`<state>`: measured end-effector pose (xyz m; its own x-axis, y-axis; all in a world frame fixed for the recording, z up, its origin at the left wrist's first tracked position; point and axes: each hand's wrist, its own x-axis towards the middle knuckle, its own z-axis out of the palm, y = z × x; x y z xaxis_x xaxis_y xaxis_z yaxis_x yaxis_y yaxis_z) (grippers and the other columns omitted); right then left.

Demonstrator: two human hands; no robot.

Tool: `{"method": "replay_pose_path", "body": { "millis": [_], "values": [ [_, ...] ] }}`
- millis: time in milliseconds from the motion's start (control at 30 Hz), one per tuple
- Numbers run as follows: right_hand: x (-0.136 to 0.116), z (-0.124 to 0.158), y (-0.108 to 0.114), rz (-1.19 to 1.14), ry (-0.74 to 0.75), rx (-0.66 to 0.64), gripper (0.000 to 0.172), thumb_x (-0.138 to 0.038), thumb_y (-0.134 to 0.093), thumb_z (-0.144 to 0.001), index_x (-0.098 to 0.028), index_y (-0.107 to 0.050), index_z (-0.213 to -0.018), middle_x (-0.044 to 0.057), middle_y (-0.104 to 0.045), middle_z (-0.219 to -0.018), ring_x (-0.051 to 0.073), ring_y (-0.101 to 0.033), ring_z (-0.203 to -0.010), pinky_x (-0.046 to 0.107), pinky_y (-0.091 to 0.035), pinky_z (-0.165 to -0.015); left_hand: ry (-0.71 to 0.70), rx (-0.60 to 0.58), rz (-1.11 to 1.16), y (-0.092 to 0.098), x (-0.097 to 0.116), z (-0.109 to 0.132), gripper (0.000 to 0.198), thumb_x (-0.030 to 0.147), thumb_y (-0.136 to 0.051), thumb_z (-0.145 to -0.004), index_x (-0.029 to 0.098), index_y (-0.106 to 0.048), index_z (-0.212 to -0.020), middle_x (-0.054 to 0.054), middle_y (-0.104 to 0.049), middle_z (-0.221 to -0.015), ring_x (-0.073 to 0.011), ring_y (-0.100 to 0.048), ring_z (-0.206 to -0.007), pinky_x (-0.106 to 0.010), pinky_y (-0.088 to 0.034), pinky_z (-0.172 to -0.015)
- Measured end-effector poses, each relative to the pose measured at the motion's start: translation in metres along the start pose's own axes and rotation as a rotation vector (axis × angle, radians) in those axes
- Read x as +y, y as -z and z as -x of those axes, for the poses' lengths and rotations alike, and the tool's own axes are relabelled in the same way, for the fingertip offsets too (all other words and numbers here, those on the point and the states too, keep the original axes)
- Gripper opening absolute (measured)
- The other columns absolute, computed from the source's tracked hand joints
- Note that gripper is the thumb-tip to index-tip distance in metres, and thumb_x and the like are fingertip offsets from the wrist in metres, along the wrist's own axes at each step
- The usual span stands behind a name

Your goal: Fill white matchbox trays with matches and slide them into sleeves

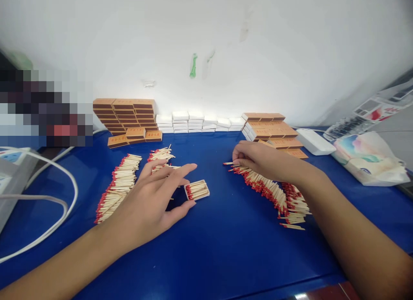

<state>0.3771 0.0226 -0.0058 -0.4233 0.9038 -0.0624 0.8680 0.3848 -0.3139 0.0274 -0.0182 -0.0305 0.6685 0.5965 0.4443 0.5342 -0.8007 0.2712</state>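
My left hand (155, 192) is spread around a small white matchbox tray (208, 193). Its thumb tip lies by the tray's near edge, while the index finger is raised beyond the far edge. Inside the tray lie several red-tipped matches (196, 190). My right hand (254, 158) pinches at the far end of the right row of matches (263, 184), and a single match (228, 163) sticks out left from the fingertips, red head outward. Part of that row is hidden beneath the hand and forearm.
More matches lie in a row (121, 179) and a small heap (161, 154) at left. Orange matchboxes (135, 115) and white trays (189, 121) line the wall, with further matchboxes (271, 130) right. A tissue pack (368, 158), white block (315, 142) and white cable (75, 188) flank the blue table (206, 252).
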Motion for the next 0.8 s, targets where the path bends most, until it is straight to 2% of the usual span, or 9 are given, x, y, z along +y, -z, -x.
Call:
{"method": "replay_pose_path", "body": {
  "millis": [100,233,433,567,800],
  "values": [
    [-0.016,0.003,0.002,-0.02,0.036,0.046,0.022,-0.036,-0.049,-0.11,-0.024,-0.06,-0.096,0.006,-0.069,-0.101,0.021,-0.061,-0.083,0.035,-0.044,-0.073,0.002,0.003,-0.003,-0.001,0.0,-0.001,0.063,0.034,-0.073,-0.104,0.024,-0.043,-0.159,-0.002,-0.082,-0.112,-0.0222,-0.073,-0.115,-0.046,-0.031,-0.128],
    [-0.051,0.008,-0.001,-0.09,0.107,0.086,0.02,-0.034,-0.049,-0.114,-0.024,-0.062,-0.101,0.005,-0.068,-0.106,0.021,-0.063,-0.089,0.034,-0.045,-0.077,0.008,0.004,0.001,-0.001,0.0,-0.001,0.064,0.035,-0.073,-0.104,0.025,-0.043,-0.159,-0.002,-0.082,-0.114,-0.0227,-0.072,-0.117,-0.046,-0.031,-0.128],
    [-0.093,0.01,-0.019,-0.056,0.212,0.012,0.012,-0.022,-0.054,-0.113,-0.021,-0.059,-0.102,0.003,-0.065,-0.107,0.017,-0.061,-0.079,0.031,-0.043,-0.071,0.018,-0.002,0.006,0.001,0.001,0.0,0.066,0.035,-0.075,-0.103,0.026,-0.041,-0.16,-0.001,-0.082,-0.119,-0.0221,-0.072,-0.119,-0.045,-0.03,-0.129],
    [-0.104,0.01,-0.024,-0.006,0.24,0.008,0.012,-0.016,-0.056,-0.111,-0.02,-0.061,-0.101,0.004,-0.066,-0.104,0.016,-0.061,-0.076,0.031,-0.043,-0.069,0.014,0.0,0.004,0.002,0.002,0.0,0.064,0.035,-0.073,-0.105,0.026,-0.041,-0.159,-0.001,-0.081,-0.119,-0.0219,-0.072,-0.118,-0.046,-0.03,-0.128],
    [-0.102,0.009,-0.026,-0.001,0.276,0.047,0.013,-0.019,-0.057,-0.111,-0.019,-0.066,-0.102,0.006,-0.066,-0.104,0.017,-0.062,-0.077,0.031,-0.043,-0.069,0.017,0.007,0.012,0.003,0.003,-0.001,0.064,0.033,-0.074,-0.103,0.026,-0.042,-0.159,-0.002,-0.081,-0.119,-0.0227,-0.073,-0.119,-0.047,-0.031,-0.129]
  ]
}}
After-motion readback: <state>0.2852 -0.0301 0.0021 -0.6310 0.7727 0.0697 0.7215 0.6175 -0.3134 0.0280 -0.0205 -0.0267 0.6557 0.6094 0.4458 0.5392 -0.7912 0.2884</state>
